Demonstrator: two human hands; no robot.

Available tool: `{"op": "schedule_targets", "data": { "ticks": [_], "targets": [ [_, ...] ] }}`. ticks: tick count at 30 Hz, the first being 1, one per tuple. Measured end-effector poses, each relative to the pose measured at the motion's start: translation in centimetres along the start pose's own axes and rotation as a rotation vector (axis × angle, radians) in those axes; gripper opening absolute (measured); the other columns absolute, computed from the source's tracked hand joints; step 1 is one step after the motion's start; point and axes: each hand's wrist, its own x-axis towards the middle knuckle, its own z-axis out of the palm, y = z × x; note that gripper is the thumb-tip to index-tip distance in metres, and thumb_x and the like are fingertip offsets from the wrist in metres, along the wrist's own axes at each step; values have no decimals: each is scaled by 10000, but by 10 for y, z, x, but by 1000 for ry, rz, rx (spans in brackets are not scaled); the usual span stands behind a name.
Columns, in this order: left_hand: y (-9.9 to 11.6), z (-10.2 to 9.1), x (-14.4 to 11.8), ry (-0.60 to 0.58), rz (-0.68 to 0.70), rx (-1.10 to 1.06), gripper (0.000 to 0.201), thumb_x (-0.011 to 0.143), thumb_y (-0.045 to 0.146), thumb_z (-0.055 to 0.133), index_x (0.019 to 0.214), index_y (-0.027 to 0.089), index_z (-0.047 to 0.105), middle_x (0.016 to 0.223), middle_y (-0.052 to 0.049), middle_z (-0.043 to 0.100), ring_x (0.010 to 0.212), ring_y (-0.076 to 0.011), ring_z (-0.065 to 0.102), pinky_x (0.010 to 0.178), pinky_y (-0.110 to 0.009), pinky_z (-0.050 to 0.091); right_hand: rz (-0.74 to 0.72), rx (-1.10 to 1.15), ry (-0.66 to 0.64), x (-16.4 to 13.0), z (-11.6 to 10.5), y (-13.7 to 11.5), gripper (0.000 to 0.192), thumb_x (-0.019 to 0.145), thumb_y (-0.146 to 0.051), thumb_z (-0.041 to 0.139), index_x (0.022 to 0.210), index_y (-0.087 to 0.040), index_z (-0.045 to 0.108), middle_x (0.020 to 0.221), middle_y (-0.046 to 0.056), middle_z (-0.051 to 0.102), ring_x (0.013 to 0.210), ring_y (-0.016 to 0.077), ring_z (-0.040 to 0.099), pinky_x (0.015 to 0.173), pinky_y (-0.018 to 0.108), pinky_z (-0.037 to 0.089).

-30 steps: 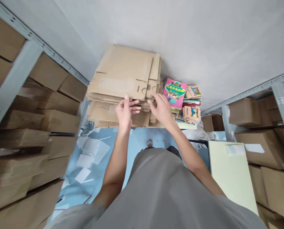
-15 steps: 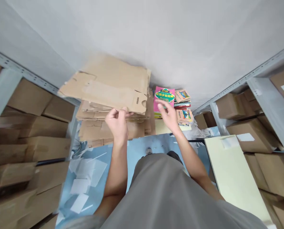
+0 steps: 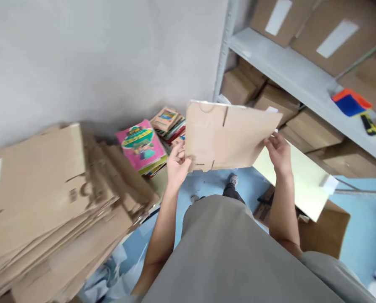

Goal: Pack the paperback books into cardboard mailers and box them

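Flat carton [image 3: 229, 136] off the stack [image 3: 36, 181] and held in both your hands

Your folded carton is in the air in front of you, tilted, to the right of the stack. Half a second ago it lay slanted on top of that stack, with only one hand at its front edge. Your left hand [image 3: 178, 168] now pinches its left edge near the lower corner. Your right hand [image 3: 279, 153], which was loose and apart from the cardboard, has closed on the right edge, thumb on the side facing you.

A dark slot and a curved cut show along the carton's upper edge, and small print near its lower one. Behind your left hand sit the pink book [image 3: 142, 145] and, just beside it, the smaller books [image 3: 167, 120]. The stack fills the left, and a white label now shows on its top sheet.

Your view has swung right, so the left-hand shelving is gone. The pale tabletop [image 3: 301, 181] lies beyond your right hand, and above it the grey shelf [image 3: 289, 67] bears an orange and blue object [image 3: 350, 103], too blurred to name
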Motion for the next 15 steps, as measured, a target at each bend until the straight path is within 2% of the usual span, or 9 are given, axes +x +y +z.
{"op": "schedule_targets", "data": {
  "ticks": [4, 8, 12, 13, 15],
  "targets": [
    [-51, 99, 30, -210, 11, 131, 313, 824, 384, 783, 1096, 240, 723, 1037, -59, 812, 1043, -262, 788, 966, -364, 626, 141, 126, 45, -20, -85, 68, 521, 922, -639, 889, 1251, -253, 772, 1235, 145, 885, 1162, 315, 844, 1154, 580, 653],
    [-102, 215, 56, -352, -86, 210, 253, 838, 404, 736, 1021, 243, 667, 977, -39, 769, 1026, -250, 765, 980, -360, 607, 235, 133, 163, -23, -156, 136, 552, 931, -712, 873, 1229, -267, 740, 1192, 135, 871, 1144, 315, 835, 1148, 570, 654],
    [-150, 338, 78, -424, -213, 229, 236, 793, 321, 725, 1005, 253, 648, 1050, -56, 799, 1127, -285, 770, 1084, -421, 602, 335, 37, 291, -18, -213, 202, 589, 923, -800, 811, 1148, -265, 709, 1198, 152, 839, 1146, 336, 814, 1153, 592, 651],
    [-162, 366, 83, -442, -231, 259, 235, 783, 300, 719, 1003, 254, 651, 1064, -61, 802, 1145, -292, 765, 1092, -429, 601, 362, 19, 301, -18, -224, 216, 583, 929, -796, 793, 1146, -263, 703, 1203, 160, 835, 1149, 341, 809, 1159, 599, 647],
    [-183, 412, 89, -549, -234, 341, 232, 791, 290, 710, 1014, 251, 657, 1069, -66, 793, 1156, -293, 749, 1090, -432, 602, 409, -9, 304, -20, -244, 239, 561, 955, -765, 753, 1182, -256, 696, 1227, 178, 832, 1159, 348, 804, 1175, 614, 637]
  ]
}}
